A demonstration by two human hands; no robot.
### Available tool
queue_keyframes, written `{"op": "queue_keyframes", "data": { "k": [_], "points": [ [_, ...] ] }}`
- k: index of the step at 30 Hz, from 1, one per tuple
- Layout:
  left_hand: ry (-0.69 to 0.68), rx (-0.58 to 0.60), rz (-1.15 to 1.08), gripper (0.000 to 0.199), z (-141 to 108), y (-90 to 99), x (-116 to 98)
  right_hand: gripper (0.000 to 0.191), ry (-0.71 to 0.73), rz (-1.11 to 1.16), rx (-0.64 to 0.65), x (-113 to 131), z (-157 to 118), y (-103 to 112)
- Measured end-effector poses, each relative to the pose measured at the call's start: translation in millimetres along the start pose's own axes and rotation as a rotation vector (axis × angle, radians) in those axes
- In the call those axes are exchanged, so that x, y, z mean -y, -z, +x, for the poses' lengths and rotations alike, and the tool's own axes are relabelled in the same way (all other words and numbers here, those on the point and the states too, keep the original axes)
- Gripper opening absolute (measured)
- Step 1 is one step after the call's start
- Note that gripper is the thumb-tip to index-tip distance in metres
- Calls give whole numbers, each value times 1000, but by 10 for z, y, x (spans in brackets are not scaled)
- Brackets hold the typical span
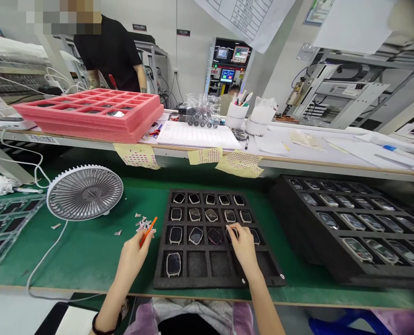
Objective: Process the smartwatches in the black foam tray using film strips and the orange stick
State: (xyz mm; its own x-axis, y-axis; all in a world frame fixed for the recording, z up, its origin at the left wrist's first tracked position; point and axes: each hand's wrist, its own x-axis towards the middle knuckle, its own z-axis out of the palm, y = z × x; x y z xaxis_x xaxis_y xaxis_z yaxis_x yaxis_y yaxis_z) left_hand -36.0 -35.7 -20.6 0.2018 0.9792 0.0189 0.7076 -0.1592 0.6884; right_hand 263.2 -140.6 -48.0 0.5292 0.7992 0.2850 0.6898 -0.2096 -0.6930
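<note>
My left hand (137,249) is closed round an orange stick-like tool (148,231), beside a small pile of pale scraps (143,223) on the green mat. A black foam tray (197,264) lies in front of me with watch-like cases in its compartments; several front-row compartments hold none. My right hand (241,242) is over the third row, fingertips closed together at a case that they mostly cover. Whether the fingers grip it is hidden. One watch case (173,264) sits alone at the front left of the tray.
A round fan (88,193) stands left, its cable crossing the mat near clear trays (9,223). Stacked black trays (318,246) of cases are at right. A shelf edge (280,163) runs behind, bearing a pink foam tray (98,128). A person (114,51) stands beyond.
</note>
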Motion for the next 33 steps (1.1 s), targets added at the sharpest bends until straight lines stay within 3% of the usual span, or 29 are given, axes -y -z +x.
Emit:
{"op": "queue_keyframes", "data": {
  "k": [3,7,11,16,19,22,25,27,28,30,33],
  "points": [
    [47,13,122,28,5,12,85,47,67,-118,-44,-90,-13,43],
    [89,38,257,27,18,13,157,45,-34,-458,-204,-245,-21,246],
    [134,44,347,28,45,20,175,31,-109,-761,-90,-321,-30,331],
    [150,54,381,32,63,15,159,21,-169,-709,37,-349,23,330],
    [137,53,386,32,73,13,182,20,-198,-507,55,-389,45,365],
    [143,52,411,31,87,27,186,26,-203,-60,-37,-317,30,385],
    [141,14,337,27,69,31,74,34,-227,498,-77,-45,-6,342],
    [63,24,125,28,12,-2,-94,29,-279,832,17,214,-27,263],
    [-3,71,-26,30,-30,-34,-201,26,-309,982,89,348,-35,211],
    [-131,272,-340,39,-132,-118,-432,20,-367,1236,229,594,-50,93],
    [-167,562,-589,42,-270,-251,-725,19,-416,1431,343,857,-76,-63]
  ]
}}
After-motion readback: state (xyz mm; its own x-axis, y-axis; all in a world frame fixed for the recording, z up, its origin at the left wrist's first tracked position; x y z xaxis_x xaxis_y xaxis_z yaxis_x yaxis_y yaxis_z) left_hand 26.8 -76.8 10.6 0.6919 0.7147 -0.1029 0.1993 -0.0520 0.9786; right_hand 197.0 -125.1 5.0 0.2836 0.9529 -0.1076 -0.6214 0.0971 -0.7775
